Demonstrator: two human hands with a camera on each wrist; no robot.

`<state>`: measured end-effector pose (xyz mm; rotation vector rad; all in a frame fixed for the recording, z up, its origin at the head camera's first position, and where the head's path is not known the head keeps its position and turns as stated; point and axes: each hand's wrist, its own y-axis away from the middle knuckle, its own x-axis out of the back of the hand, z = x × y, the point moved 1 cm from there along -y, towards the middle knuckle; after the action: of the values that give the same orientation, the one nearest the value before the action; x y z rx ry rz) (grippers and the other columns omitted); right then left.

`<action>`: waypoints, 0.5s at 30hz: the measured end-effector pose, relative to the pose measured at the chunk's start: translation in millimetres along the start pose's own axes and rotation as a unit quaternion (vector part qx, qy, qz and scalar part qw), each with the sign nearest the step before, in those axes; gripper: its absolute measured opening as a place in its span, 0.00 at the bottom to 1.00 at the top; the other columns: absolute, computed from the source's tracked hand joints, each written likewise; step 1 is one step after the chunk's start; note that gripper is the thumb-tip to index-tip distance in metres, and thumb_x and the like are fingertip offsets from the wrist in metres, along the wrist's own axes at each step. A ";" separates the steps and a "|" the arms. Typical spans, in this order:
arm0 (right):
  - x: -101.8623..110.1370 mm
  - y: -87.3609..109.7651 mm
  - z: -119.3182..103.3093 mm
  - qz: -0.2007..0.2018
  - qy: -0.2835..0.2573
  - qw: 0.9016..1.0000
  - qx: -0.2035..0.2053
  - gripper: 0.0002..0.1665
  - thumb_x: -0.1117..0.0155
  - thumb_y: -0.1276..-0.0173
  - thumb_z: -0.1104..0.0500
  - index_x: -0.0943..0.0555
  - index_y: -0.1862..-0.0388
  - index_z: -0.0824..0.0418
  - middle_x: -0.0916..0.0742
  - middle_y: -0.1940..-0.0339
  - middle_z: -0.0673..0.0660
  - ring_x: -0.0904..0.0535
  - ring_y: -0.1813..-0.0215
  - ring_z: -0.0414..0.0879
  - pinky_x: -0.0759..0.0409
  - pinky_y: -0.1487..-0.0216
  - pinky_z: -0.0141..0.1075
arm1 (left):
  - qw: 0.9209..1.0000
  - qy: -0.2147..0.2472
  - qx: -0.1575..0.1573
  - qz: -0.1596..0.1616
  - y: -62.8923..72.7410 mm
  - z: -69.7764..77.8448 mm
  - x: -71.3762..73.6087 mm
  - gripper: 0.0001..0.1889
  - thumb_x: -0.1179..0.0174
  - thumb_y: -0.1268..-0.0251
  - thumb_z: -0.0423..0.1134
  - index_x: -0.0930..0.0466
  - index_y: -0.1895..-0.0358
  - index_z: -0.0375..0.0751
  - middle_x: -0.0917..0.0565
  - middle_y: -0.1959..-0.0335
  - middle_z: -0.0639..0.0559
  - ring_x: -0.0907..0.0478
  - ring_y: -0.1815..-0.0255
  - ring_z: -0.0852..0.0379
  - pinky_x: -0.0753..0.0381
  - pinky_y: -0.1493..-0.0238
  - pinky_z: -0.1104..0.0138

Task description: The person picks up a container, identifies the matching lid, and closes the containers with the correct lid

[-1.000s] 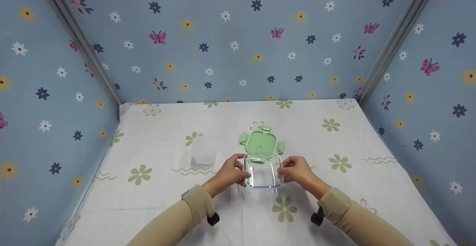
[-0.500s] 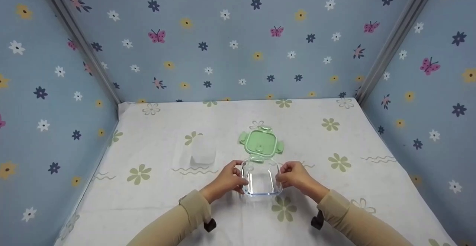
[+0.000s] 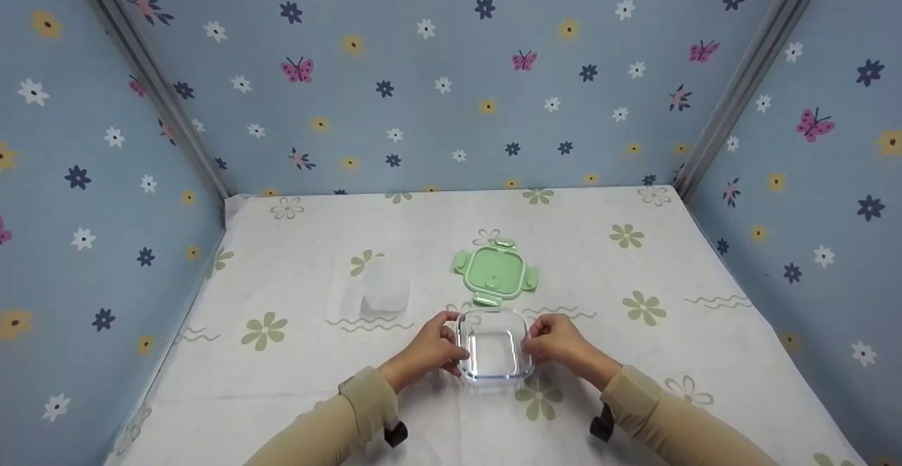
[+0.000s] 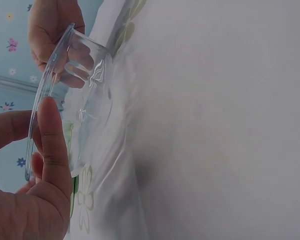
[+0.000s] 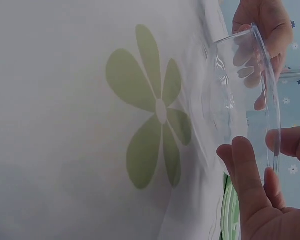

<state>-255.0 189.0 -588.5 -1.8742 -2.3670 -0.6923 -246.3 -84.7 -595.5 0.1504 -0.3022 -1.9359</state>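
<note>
A clear, square glass food container (image 3: 495, 346) is held between my two hands, its rim facing up. My left hand (image 3: 431, 345) pinches the left rim, thumb on one side and fingers on the other. On the opposite side my right hand (image 3: 559, 340) pinches the rim the same way. Both wrist views show the glass wall (image 4: 92, 100) low over the cloth. Just beyond the container lies a green snap-lock lid (image 3: 495, 272), its side flaps spread outward.
A small white block-like object (image 3: 386, 292) sits on a pale sheet to the left of the lid. The table wears a white cloth (image 3: 282, 374) with green flowers. Blue flowered panels (image 3: 451, 50) enclose the back and both sides.
Both hands have drawn the glass container toward the person, away from the lid. It overlapped the lid's front flap earlier and now appears in front of it. The lid has stayed put.
</note>
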 end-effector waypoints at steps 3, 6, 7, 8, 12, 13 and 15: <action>-0.7 0.6 0.9 0.003 0.009 1.000 -0.003 0.12 0.27 0.46 0.68 0.21 0.67 0.62 0.19 0.70 0.52 0.20 0.69 0.43 0.17 0.70 0.30 | 1.000 -0.001 -0.004 -0.002 -0.6 -2.0 -0.1 0.41 0.32 0.43 0.22 0.37 0.23 0.30 0.28 0.65 0.50 0.21 0.77 0.58 0.12 0.74 0.68; -0.9 0.5 2.4 0.006 0.013 1.000 -0.003 0.12 0.26 0.46 0.68 0.21 0.67 0.62 0.19 0.70 0.53 0.20 0.69 0.44 0.18 0.70 0.30 | 1.000 -0.002 -0.005 -0.002 -1.2 -4.0 -0.1 0.41 0.32 0.43 0.22 0.37 0.24 0.30 0.28 0.65 0.50 0.21 0.77 0.58 0.12 0.74 0.68; -1.0 0.4 3.2 0.007 0.016 1.000 -0.002 0.12 0.26 0.46 0.68 0.21 0.67 0.61 0.19 0.70 0.53 0.20 0.69 0.44 0.18 0.70 0.30 | 1.000 -0.002 -0.005 -0.002 -1.2 -4.5 -0.2 0.41 0.32 0.44 0.21 0.37 0.24 0.30 0.28 0.65 0.50 0.21 0.78 0.58 0.11 0.74 0.68; -1.1 0.4 3.9 0.008 0.019 1.000 0.000 0.12 0.26 0.47 0.68 0.21 0.67 0.61 0.18 0.70 0.52 0.20 0.69 0.44 0.18 0.70 0.30 | 1.000 -0.002 -0.004 -0.002 -1.3 -5.2 -0.2 0.41 0.32 0.43 0.21 0.36 0.24 0.30 0.28 0.65 0.50 0.20 0.78 0.58 0.11 0.74 0.68; -1.5 0.5 5.7 0.007 0.024 1.000 0.008 0.11 0.27 0.47 0.68 0.21 0.67 0.62 0.18 0.70 0.52 0.20 0.69 0.43 0.19 0.70 0.30 | 1.000 -0.008 0.004 0.000 -2.0 -7.6 0.0 0.41 0.31 0.42 0.21 0.36 0.24 0.31 0.27 0.65 0.50 0.20 0.77 0.57 0.11 0.74 0.67; -1.4 0.5 5.8 0.007 0.025 1.000 0.009 0.12 0.27 0.47 0.68 0.21 0.67 0.62 0.18 0.70 0.52 0.20 0.69 0.43 0.19 0.70 0.30 | 1.000 -0.009 0.006 0.001 -2.1 -7.9 0.0 0.41 0.31 0.42 0.21 0.36 0.24 0.31 0.27 0.65 0.50 0.20 0.76 0.57 0.11 0.73 0.67; -1.3 0.5 5.5 0.006 0.024 1.000 0.010 0.12 0.26 0.47 0.68 0.20 0.66 0.62 0.18 0.70 0.52 0.21 0.69 0.43 0.20 0.70 0.30 | 1.000 -0.011 0.009 0.001 -2.6 -8.6 0.1 0.41 0.31 0.42 0.21 0.36 0.24 0.32 0.27 0.64 0.50 0.20 0.75 0.57 0.11 0.73 0.67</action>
<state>-253.0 189.9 -593.6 -1.8424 -2.3221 -0.7020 -246.5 -85.1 -604.5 0.1407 -0.3344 -1.9347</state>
